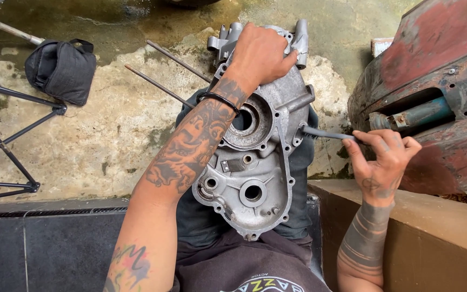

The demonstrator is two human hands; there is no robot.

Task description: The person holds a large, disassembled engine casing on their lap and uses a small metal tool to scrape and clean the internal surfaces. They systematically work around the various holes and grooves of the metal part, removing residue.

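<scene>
I see the grey engine casing [255,157] propped on my lap, over the stained concrete floor [109,135]. My left hand [260,54] clamps its top end; my right hand [382,159] pinches a slim grey tool [325,133], tip at the casing's right rim. I judge this mid-cleaning; next needs steady, short strokes.

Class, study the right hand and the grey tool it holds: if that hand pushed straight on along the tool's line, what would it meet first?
The right hand points its grey tool leftward; the tip already sits at the rim of the aluminium engine casing, so the casing comes first, though depth is unclear.
</scene>
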